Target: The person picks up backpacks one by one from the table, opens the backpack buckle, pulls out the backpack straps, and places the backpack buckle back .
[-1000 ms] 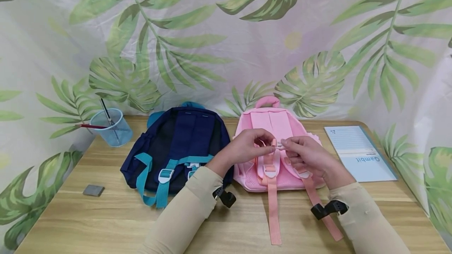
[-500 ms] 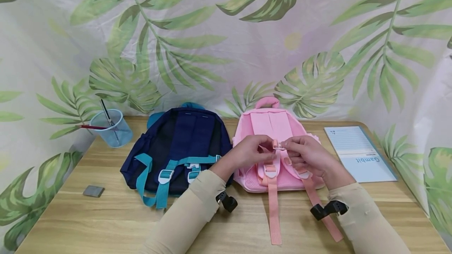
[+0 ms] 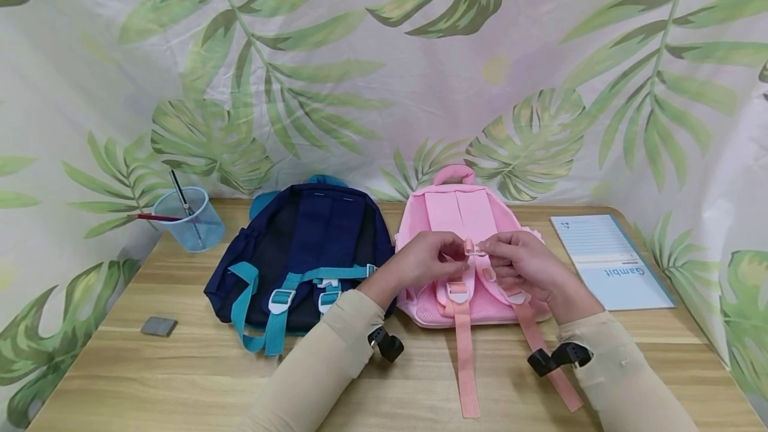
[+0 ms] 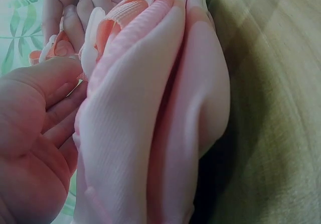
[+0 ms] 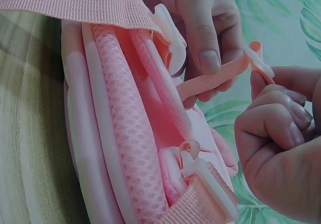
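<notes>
A pink backpack (image 3: pixel 461 209) lies on the table with its shoulder straps facing up. Above its middle, my left hand (image 3: pixel 425 260) pinches a thin peach webbing strap (image 5: pixel 215 81) between thumb and fingers. My right hand (image 3: pixel 528 264) is close beside it, thumb and index finger pinching a small white plastic buckle (image 5: pixel 259 63) where the strap loops through. Lower down, white adjusters (image 3: pixel 459 292) sit on the shoulder straps, and two loose peach tails (image 3: pixel 467 365) hang over the tabletop. The right fingers partly cover the buckle.
Left of the pink bag lies a navy backpack (image 3: pixel 327 232) with teal straps. A blue mesh pen cup (image 3: pixel 207 229) stands at the back left, a small grey block (image 3: pixel 159 325) in front of it. At the right lies a notepad (image 3: pixel 612 262). A leaf-print cloth hangs behind.
My left hand has lowered slightly, and the strap and buckle between the hands show more clearly. The right hand stays nearly in place, still pinching. Both backpacks lie as before.
</notes>
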Available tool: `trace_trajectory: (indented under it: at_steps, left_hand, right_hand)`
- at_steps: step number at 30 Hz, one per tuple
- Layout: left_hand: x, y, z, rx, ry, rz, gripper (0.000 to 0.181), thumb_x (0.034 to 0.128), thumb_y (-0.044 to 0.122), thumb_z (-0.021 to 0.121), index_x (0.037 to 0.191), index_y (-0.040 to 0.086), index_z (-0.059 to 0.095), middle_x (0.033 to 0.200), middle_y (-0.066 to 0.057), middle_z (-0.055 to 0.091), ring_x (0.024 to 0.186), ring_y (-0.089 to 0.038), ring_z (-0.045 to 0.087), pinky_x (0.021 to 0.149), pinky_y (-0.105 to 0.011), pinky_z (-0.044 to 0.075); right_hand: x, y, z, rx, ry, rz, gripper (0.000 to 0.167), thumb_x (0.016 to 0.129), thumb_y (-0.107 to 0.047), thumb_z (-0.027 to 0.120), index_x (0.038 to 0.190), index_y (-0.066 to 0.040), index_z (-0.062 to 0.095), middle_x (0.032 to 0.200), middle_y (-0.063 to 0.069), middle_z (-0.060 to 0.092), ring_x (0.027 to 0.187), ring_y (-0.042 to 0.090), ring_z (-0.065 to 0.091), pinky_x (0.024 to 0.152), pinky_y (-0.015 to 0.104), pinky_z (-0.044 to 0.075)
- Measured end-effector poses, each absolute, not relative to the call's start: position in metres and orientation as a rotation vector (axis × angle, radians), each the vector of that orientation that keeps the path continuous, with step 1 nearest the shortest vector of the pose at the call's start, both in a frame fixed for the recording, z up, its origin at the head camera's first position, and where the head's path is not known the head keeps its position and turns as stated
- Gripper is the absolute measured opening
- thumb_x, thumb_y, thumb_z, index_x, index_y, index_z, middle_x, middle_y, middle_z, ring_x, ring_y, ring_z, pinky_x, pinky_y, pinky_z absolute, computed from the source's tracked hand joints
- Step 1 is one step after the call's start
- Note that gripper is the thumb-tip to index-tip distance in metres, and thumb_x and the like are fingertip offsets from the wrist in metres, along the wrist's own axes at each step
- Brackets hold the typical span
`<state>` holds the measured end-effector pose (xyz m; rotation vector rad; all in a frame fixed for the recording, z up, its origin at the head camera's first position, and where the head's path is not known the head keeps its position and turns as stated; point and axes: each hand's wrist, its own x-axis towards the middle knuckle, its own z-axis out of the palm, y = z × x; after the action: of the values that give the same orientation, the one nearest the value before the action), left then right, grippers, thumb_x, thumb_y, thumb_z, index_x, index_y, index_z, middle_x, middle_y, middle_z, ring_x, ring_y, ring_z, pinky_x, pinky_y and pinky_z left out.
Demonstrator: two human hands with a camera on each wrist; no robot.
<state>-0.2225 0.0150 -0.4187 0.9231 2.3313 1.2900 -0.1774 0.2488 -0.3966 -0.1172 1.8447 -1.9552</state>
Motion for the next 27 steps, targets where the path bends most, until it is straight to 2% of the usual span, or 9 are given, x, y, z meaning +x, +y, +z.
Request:
trace_trajectory:
  at_steps: [6, 12, 17, 22, 27]
  left_hand:
    - [-0.2234, 0.0157, -0.4231, 0.950, 2.340, 1.274, 0.018, 0.0992, 0.016, 0.079, 0.115, 0.008, 0.075, 0.107, -0.004, 0.079, 0.094, -0.008, 0.067, 0.088, -0.021, 0.056]
    - [-0.2231, 0.0165, -0.4258, 0.926, 2.334, 1.277, 0.017, 0.0984, 0.015, 0.080, 0.113, 0.007, 0.076, 0.102, -0.003, 0.078, 0.089, -0.005, 0.066, 0.085, -0.019, 0.055]
    - [-0.2231, 0.0178, -0.4259, 0.908, 2.331, 1.268, 0.018, 0.0981, 0.016, 0.080, 0.113, 0.007, 0.076, 0.101, -0.003, 0.078, 0.087, -0.005, 0.066, 0.083, -0.019, 0.055]
    - [-0.2227, 0.0158, -0.4240, 0.928, 2.345, 1.245, 0.022, 0.0993, 0.020, 0.080, 0.118, 0.008, 0.075, 0.107, -0.003, 0.078, 0.094, -0.008, 0.068, 0.088, -0.021, 0.056]
    - [-0.2217, 0.0123, -0.4188, 0.995, 2.355, 1.354, 0.031, 0.1010, 0.022, 0.078, 0.127, 0.006, 0.072, 0.118, -0.009, 0.076, 0.110, -0.018, 0.070, 0.097, -0.027, 0.056]
  right_hand:
    - [-0.1758, 0.2476, -0.3938, -0.130, 1.788, -2.015, 0.033, 0.113, -0.008, 0.046, 0.087, -0.013, 0.067, 0.062, -0.011, 0.035, 0.051, 0.003, 0.029, 0.052, 0.022, 0.020]
    - [-0.1753, 0.2496, -0.3920, -0.156, 1.766, -2.052, 0.034, 0.113, -0.007, 0.044, 0.091, -0.016, 0.069, 0.062, -0.011, 0.037, 0.051, 0.003, 0.031, 0.053, 0.023, 0.021]
    - [-0.1750, 0.2503, -0.3922, -0.150, 1.780, -2.043, 0.034, 0.113, -0.009, 0.046, 0.088, -0.016, 0.068, 0.062, -0.011, 0.036, 0.052, 0.004, 0.030, 0.053, 0.023, 0.022]
    - [-0.1743, 0.2497, -0.3913, -0.141, 1.844, -1.991, 0.035, 0.114, -0.012, 0.049, 0.084, -0.018, 0.066, 0.062, -0.010, 0.035, 0.052, 0.005, 0.030, 0.052, 0.021, 0.027]
    - [-0.1739, 0.2503, -0.3904, -0.142, 1.882, -1.967, 0.033, 0.114, -0.014, 0.051, 0.086, -0.017, 0.068, 0.063, -0.009, 0.036, 0.052, 0.005, 0.031, 0.053, 0.021, 0.030]
